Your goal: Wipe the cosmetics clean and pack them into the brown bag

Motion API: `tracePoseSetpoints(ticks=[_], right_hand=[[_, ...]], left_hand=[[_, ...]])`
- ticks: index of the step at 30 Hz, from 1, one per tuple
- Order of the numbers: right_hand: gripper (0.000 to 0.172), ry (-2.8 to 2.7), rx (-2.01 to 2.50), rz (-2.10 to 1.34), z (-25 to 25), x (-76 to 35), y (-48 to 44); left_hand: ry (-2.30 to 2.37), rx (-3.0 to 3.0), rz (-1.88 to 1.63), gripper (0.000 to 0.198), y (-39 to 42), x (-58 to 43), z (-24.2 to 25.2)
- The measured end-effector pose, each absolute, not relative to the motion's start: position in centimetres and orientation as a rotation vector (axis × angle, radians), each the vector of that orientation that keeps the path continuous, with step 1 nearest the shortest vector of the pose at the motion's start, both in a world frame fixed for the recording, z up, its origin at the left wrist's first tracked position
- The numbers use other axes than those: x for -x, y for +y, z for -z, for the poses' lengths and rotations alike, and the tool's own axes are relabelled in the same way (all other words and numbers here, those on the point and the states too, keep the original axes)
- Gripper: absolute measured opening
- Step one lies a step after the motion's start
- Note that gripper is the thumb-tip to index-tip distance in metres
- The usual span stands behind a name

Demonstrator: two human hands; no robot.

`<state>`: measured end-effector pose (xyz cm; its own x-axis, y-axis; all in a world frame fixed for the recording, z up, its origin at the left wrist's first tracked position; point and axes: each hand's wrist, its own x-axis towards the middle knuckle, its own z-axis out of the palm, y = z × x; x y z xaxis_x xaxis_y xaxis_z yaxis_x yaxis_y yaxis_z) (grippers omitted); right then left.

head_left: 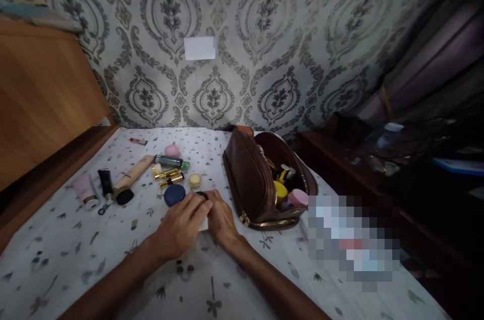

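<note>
My left hand (181, 224) and my right hand (221, 216) meet low over the patterned sheet, fingers curled around one small object. A dark round edge (202, 194) shows above the fingers and a bit of white below them; its kind is hidden. Just beyond my left hand lies a round blue container (174, 195), with a small cream-coloured jar (194, 180) near it. To the right of my hands stands an unzipped brown cosmetic bag (247, 176). Inside it are a yellow-topped item (280, 191), a pink-lidded item (298, 197) and other small pieces.
Left of my hands lie gold tubes (171, 180), a green-capped bottle (169, 161), a pink sponge (172, 150), a long beige tube (134, 179), a black tube (105, 184) and a pink tube (85, 190). A wooden cabinet (45, 93) borders the left; a blurred patch covers something at right.
</note>
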<state>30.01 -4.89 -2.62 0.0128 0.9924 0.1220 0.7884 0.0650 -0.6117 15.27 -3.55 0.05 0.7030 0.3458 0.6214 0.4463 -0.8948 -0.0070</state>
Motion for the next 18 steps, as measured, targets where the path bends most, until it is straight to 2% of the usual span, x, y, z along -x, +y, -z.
tracePoseSetpoints(ticks=[3,9,13,18], right_hand=[[0.028,-1.823,1.749,-0.436,3.5,-29.9,-4.9],[0.046,-1.848,1.73,-0.334,4.3,-29.7,-4.8],[0.063,-1.878,1.681,-0.255,4.1,-29.4,-5.4],[0.056,-2.039,1.635,-0.204,2.6,-27.8,-6.6]], left_hand=[[-0.889,2.651,0.811,0.032,-2.4,-14.0,0.4],[-1.348,2.697,0.619,0.042,-0.9,-12.2,0.7],[-1.413,2.733,0.7,0.036,-0.8,-12.4,0.5],[-1.392,2.743,1.022,0.025,0.3,-12.2,1.6]])
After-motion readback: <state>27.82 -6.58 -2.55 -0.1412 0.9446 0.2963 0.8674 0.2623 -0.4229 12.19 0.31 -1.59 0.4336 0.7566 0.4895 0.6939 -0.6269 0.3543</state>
